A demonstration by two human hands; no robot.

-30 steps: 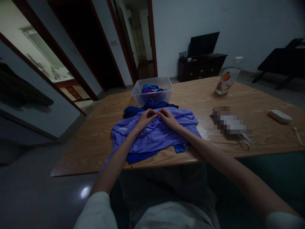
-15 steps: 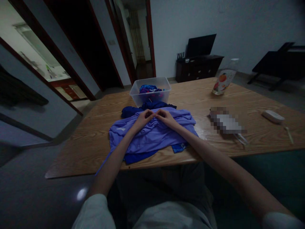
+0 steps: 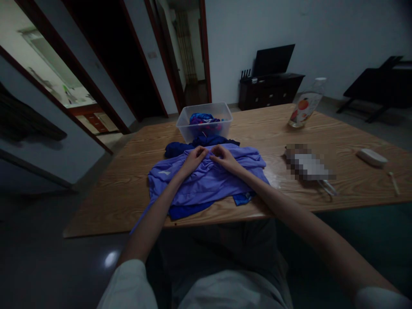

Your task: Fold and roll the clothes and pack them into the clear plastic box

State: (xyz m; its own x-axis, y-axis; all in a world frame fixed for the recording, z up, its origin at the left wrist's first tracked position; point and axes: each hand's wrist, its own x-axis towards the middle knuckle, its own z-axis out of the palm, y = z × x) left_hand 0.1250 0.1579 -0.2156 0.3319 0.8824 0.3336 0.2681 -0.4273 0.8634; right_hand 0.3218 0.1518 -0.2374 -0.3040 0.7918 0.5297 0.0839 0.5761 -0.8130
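A purple garment (image 3: pixel 206 184) with a small white mark lies spread and wrinkled on the table, over darker blue clothing (image 3: pixel 189 211). My left hand (image 3: pixel 195 158) pinches a gathered bit of its fabric near the upper edge, fingertips curled together. Close beside it, my right hand (image 3: pixel 223 158) also pinches the purple cloth, its thumb and fingers bent inward. A narrow gap separates the fingertips of the two hands. What exactly lies between the fingers is too small to make out. Just beyond the hands sits a dark blue crumpled garment (image 3: pixel 178 149).
Behind the clothes stands a clear plastic bin (image 3: pixel 222 128) holding patterned blue and purple clothing. To the right on the wooden table (image 3: pixel 122 184) are a large clear bottle (image 3: pixel 304 107), a blurred-out item (image 3: pixel 309 165) with a loop, a white oblong case (image 3: pixel 371 157) and a thin pale stick (image 3: pixel 393 183).
My fingertips, nearly touching before, are now slightly apart above the purple garment. The camera view has shifted a little; the clothes lie as before.
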